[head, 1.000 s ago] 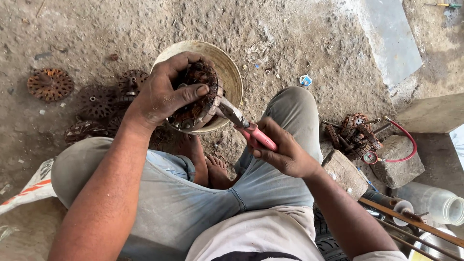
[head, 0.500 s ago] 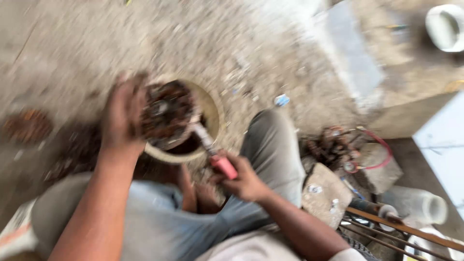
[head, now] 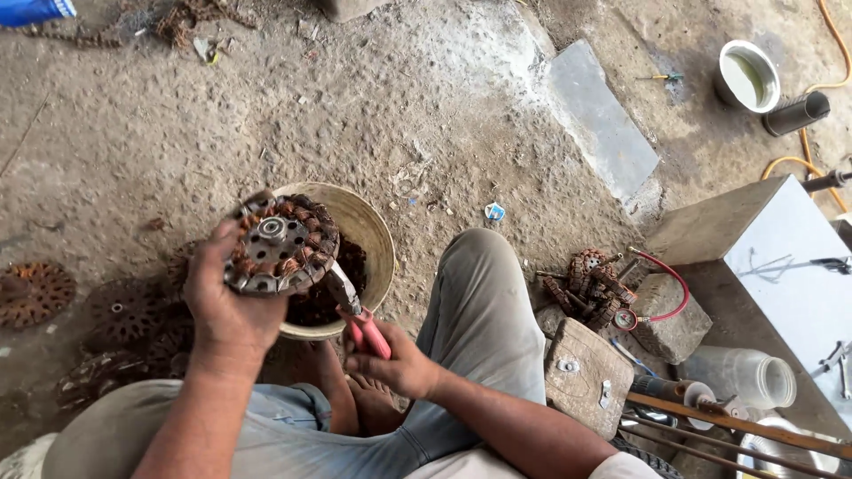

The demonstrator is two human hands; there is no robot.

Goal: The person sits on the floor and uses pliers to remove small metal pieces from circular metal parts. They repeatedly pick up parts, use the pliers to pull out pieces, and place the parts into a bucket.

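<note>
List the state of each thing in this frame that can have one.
Left hand: grips the round wound coil, held tilted over the bowl.
Right hand: closed on red-handled pliers, tips at the coil's edge.
Bowl: upright, holding dark scrap.
White tub: upright, open.
Clear jar: lying on its side.

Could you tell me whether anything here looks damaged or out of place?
Yes. The round wound motor part in the left hand has frayed, ragged copper windings where the red-handled pliers in the right hand meet its rim. Similar rusty parts lie loose on the dirt floor, and more sit in the bowl.
</note>
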